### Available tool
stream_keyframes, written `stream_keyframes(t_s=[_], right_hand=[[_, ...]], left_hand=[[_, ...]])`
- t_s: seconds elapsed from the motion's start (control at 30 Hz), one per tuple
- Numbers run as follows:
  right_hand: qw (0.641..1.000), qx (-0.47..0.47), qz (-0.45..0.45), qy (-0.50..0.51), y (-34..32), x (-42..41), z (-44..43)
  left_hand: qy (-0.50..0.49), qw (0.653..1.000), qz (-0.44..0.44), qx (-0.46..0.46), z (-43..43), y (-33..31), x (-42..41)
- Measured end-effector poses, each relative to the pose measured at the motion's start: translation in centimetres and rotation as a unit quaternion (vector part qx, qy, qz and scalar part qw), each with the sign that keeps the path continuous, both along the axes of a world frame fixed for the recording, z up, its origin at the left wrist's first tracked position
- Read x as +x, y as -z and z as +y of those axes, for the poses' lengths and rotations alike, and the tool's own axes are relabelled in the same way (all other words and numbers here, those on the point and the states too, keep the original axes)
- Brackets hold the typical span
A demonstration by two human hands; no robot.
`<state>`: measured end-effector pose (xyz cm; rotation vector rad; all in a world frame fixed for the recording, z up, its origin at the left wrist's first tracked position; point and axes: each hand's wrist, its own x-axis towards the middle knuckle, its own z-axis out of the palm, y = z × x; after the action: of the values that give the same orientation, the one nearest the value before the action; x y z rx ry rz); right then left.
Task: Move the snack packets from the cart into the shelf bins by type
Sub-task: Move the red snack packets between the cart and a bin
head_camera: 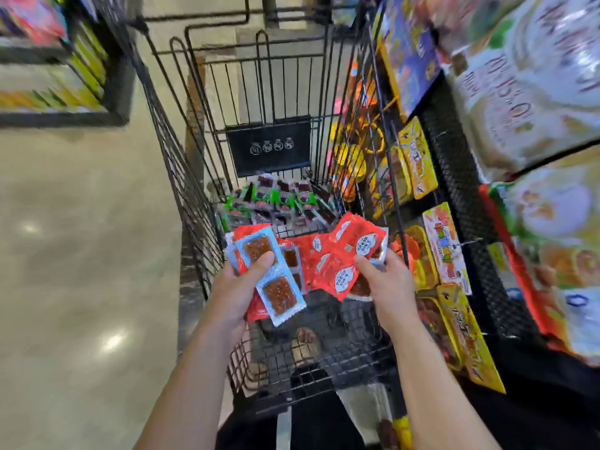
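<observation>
Red stock: red packets (337,254) are fanned out above the near half of the cart (191,196), at 12 o'clock from the right hand.
Right hand: the right hand (388,287) is closed on the fan's right edge, with the thumb pressed on the front and the fingers tucked behind.
Left hand: the left hand (242,287) is wrapped round a silver-blue strip (282,300). The thumb is laid across its upper packet and the fingers are curled behind it.
Strip: two joined packets with clear windows of red-brown snack are seen in the strip, which is tilted from 11 o'clock to 5 o'clock. More red wrappers are held behind it.
Contact: the two handfuls are brought together, and the fan's left edge is overlapped by the strip's side.
Green stock: green packets (279,203) are piled on the cart floor at its far end, at 12 o'clock from the hands and below a black placard (269,146).
Shelf: a black mesh shelf (454,164) is set just beside the cart at 3 o'clock. Yellow packs (418,157) are hung along it.
Floor: a glossy pale floor (81,222) is seen at 9 o'clock.
Below: a foot (303,349) is glimpsed through the cart's wire bottom at 6 o'clock, blurred.
</observation>
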<state>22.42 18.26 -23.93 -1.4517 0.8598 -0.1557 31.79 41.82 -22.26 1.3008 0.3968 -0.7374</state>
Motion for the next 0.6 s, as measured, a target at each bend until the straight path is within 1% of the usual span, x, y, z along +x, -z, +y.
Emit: stream_keyframes(t_s=[0.1, 0.33, 0.47, 0.6], right_hand=[[0.999, -0.011, -0.036, 0.030, -5.5, -1.8, 1.6], [0.983, 0.030, -0.135, 0.123, -16.2, -7.5, 4.9], [0.965, 0.022, -0.176, 0.194, -20.0, -11.8, 5.2], [0.945, -0.022, -0.212, 0.247, -23.1, -17.0, 4.5]], left_hand=[[0.024, 0.999, -0.031, -0.004, 1.6, -4.5, -0.1], [0.111, 0.991, -0.074, -0.031, 2.9, -15.0, -1.5], [0.178, 0.977, -0.101, -0.053, 1.3, -19.7, -3.1], [0.241, 0.960, -0.126, -0.067, -2.0, -23.1, -6.1]])
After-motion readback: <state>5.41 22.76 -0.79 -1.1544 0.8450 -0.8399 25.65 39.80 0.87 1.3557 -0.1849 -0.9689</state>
